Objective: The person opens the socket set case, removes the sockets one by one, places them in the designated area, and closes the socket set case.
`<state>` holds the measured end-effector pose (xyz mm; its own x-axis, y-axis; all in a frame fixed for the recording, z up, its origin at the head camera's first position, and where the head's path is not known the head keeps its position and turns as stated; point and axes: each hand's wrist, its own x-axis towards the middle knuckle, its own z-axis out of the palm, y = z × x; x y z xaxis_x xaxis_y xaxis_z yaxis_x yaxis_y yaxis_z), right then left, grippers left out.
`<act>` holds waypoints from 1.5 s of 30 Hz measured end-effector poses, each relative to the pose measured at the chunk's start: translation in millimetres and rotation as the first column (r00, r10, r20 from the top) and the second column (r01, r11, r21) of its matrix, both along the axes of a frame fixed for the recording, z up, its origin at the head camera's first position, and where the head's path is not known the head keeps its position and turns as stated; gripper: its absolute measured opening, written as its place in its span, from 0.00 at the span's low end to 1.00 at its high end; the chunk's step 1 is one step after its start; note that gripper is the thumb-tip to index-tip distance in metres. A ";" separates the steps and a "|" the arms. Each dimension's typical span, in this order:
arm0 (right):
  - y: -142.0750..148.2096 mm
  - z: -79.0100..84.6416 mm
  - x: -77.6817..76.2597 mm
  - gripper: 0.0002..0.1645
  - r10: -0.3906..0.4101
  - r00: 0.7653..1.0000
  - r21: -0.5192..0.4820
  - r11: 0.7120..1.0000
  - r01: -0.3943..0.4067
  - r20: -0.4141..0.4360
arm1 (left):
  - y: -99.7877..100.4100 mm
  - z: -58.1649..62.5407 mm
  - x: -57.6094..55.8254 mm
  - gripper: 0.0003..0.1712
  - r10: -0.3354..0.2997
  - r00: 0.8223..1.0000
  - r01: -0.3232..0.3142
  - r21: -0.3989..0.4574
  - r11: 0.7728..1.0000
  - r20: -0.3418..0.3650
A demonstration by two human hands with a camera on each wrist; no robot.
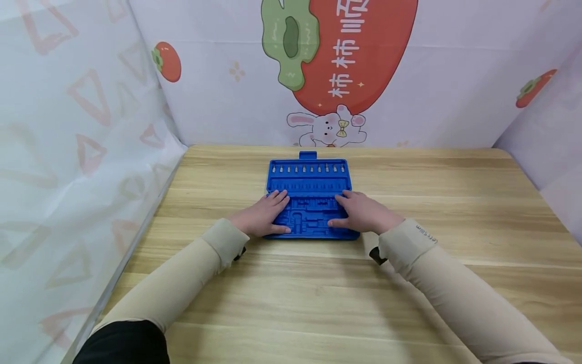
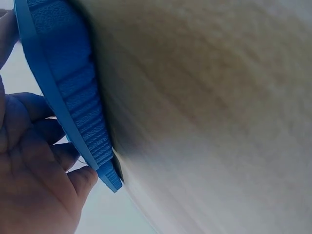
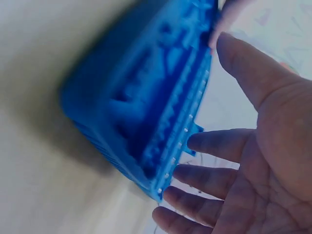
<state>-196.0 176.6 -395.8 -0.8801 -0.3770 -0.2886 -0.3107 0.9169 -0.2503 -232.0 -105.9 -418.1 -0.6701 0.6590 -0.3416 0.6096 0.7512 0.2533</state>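
Observation:
A blue plastic tool case (image 1: 309, 217) lies unfolded on the table, its moulded lower half facing me. Small metal bits (image 1: 304, 169) stand in a row along the far half, and a latch tab (image 1: 307, 154) sticks out at the back. My left hand (image 1: 263, 215) is at the case's left side, fingers extended over the edge; the left wrist view shows the fingertips right at the rim. Over the right side spreads my right hand (image 1: 366, 212), fingers apart, palm facing the case in the right wrist view with nothing held.
The case sits on a wood-grain table (image 1: 309, 298). Behind it hangs a white printed backdrop (image 1: 218, 101), with a white sheet (image 1: 68, 151) along the left edge. Both forearms, in beige sleeves (image 1: 182, 283), reach in from the front.

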 end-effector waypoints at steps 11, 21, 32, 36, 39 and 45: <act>-3.5 15.0 -21.6 0.47 -0.021 0.999 -0.054 0.998 0.023 0.028 | -3.2 -3.6 -4.3 0.52 -0.014 1.000 0.014 -0.016 1.000 0.010; -7.5 24.3 -45.7 0.45 -0.070 0.997 -0.112 0.991 0.074 0.034 | -2.4 -0.5 -2.1 0.53 -0.014 1.000 0.013 -0.021 1.000 -0.022; 13.2 17.6 -74.5 0.33 -0.305 0.944 -0.391 0.859 0.331 0.130 | -2.3 -0.9 -0.2 0.56 0.001 1.000 -0.001 -0.041 0.999 -0.012; 16.2 18.2 -83.4 0.30 -0.340 0.933 -0.415 0.836 0.359 0.121 | -3.7 -0.2 1.7 0.56 0.004 1.000 -0.005 -0.034 0.999 -0.019; 15.8 17.5 -89.3 0.29 -0.354 0.927 -0.407 0.833 0.374 0.128 | -4.3 0.4 3.2 0.56 0.007 1.000 -0.007 -0.034 0.999 -0.004; 14.2 11.5 -97.0 0.29 -0.358 0.919 -0.392 0.832 0.393 0.162 | -5.3 -1.0 4.5 0.56 0.003 1.000 -0.003 -0.024 1.000 0.010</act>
